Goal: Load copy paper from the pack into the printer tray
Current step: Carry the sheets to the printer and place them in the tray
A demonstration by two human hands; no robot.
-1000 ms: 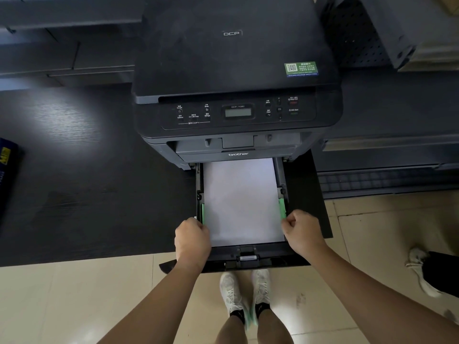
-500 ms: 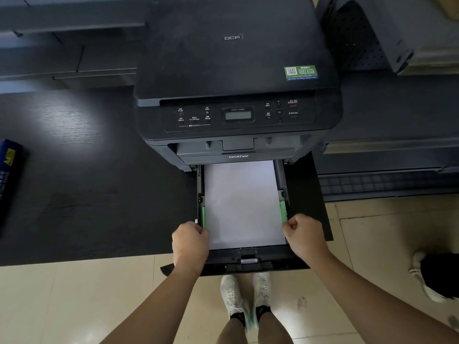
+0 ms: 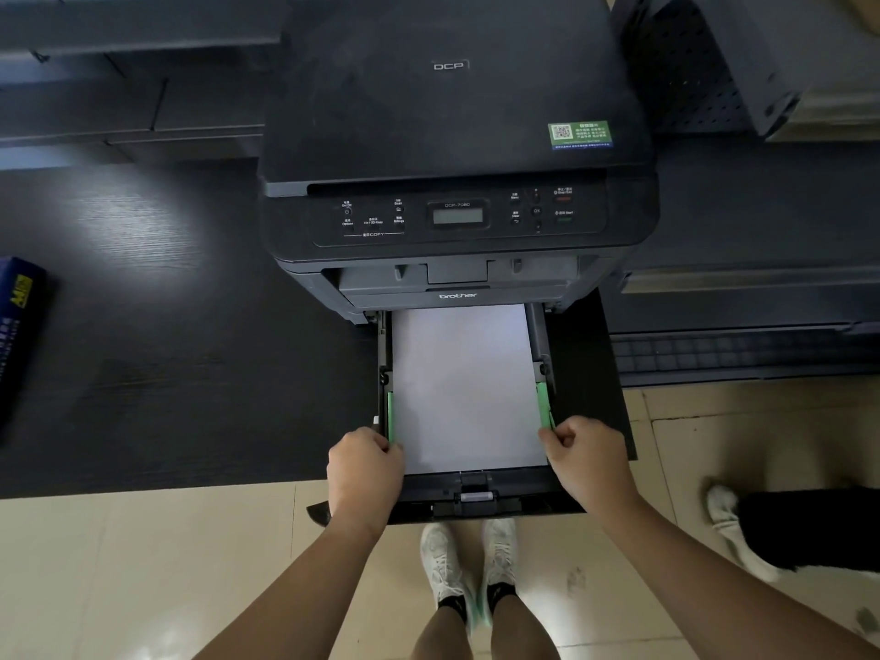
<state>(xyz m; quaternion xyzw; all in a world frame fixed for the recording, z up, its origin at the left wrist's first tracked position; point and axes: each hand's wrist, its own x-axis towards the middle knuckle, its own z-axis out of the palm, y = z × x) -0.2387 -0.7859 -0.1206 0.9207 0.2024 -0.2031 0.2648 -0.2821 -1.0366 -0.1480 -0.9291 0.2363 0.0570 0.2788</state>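
A black printer (image 3: 452, 135) stands on a dark desk (image 3: 166, 350). Its paper tray (image 3: 485, 502) is pulled out toward me over the desk's front edge. A stack of white copy paper (image 3: 464, 388) lies flat inside the tray, between two green side guides (image 3: 544, 404). My left hand (image 3: 364, 469) is closed on the tray's left side at the near end of the left guide. My right hand (image 3: 588, 457) is closed on the right side by the right guide. The blue paper pack (image 3: 16, 335) lies at the desk's far left edge, partly cut off.
A lower dark shelf unit (image 3: 743, 302) runs to the right of the printer, with a grey machine (image 3: 714, 64) behind it. My feet in white shoes (image 3: 469, 569) stand on the beige tiled floor below the tray. Another person's shoe (image 3: 728, 516) is at the right.
Both hands stay gripped on the tray sides. The tray and hands have shifted only slightly; the blue pack shows a little more at the left as my head moved.
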